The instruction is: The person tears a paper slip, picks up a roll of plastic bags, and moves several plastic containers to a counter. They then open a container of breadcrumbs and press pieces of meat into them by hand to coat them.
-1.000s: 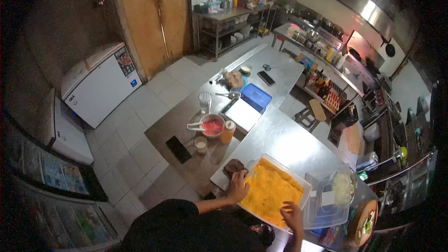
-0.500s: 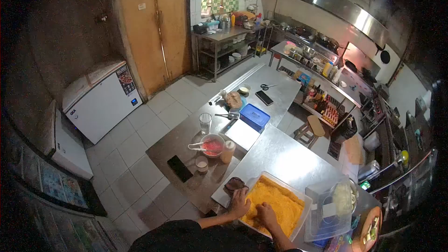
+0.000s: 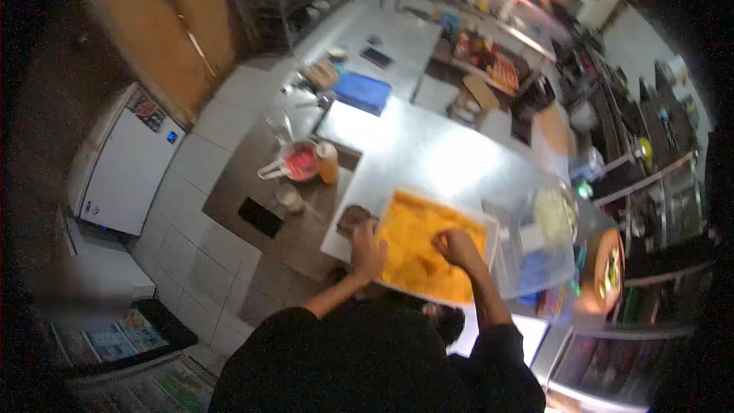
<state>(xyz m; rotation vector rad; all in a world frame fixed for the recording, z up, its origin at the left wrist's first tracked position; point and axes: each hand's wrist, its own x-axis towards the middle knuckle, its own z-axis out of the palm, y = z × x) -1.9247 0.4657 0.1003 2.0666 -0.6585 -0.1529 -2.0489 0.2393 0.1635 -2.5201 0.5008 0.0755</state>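
Note:
A white rectangular tray (image 3: 492, 251) holds a bed of orange-yellow crumbs (image 3: 417, 241) on the steel table. My left hand (image 3: 368, 251) rests at the tray's left edge with its fingers apart, holding nothing. Over the crumbs, right of the tray's middle, my right hand (image 3: 456, 246) has its fingers curled together; whatever they may hold is hidden. A small dark brown bowl-like item (image 3: 354, 219) lies just beyond my left fingertips. The view is blurred by motion.
To the left are a red-filled bowl (image 3: 301, 162), a bottle (image 3: 327, 164), a cup (image 3: 290, 199) and a black phone (image 3: 261, 217). A blue container (image 3: 363, 92) sits farther back. A clear plastic container (image 3: 535, 256) stands right of the tray, near a round wooden board (image 3: 608, 271).
The camera view has tilted and shifted, so the table appears higher and farther left. My right hand has moved right across the crumbs. My left hand stays by the tray's left edge.

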